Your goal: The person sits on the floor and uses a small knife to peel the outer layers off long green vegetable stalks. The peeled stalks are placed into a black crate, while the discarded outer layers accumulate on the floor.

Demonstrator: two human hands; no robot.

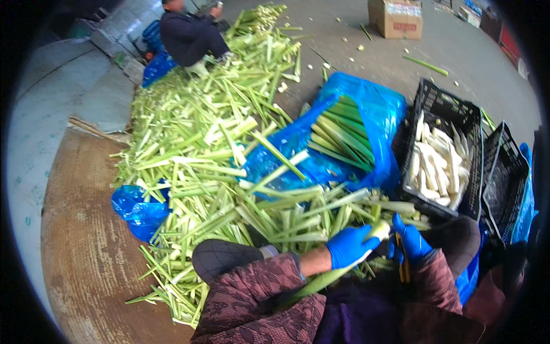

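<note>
My left hand (350,246), in a blue glove, grips a water bamboo stalk (320,281). The stalk's pale base points up toward my right hand, and its green leaves run down over my lap. My gloved right hand (412,244) holds a slim yellow-handled tool (404,270) close to that base; its working end cannot be made out. Stripped green husks (296,225) lie just beyond both hands. Ahead, an open blue plastic bag (369,90) contains unpeeled stalks (346,135). White peeled shoots (438,161) fill much of a black plastic crate (472,116) at the right.
A large heap of husks (193,129) stretches from my knees to the far left, where another person (189,38) sits. Behind the first crate stands a second black crate (507,176). A cardboard box (395,21) is on the floor; a brown board (90,223) lies left.
</note>
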